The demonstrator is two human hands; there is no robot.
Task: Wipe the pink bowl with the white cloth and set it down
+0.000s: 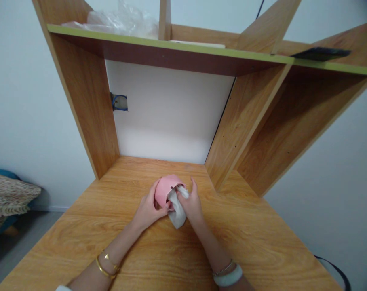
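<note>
A pink bowl-like container is tipped on its side above the desk, its opening turned to the right. My left hand grips it from the left, with the thumb at the lower rim. A pale grey-white cloth is partly inside the opening, and the rest hangs down below the rim. My right hand pinches the cloth at the opening, its index finger raised. Fingers and cloth hide the container's inside.
The wooden desk lies under both hands. Behind it rise wooden side panels and a green-edged shelf holding clear plastic bags and a dark flat object. A wall socket box shows in the back. A knitted throw lies at left.
</note>
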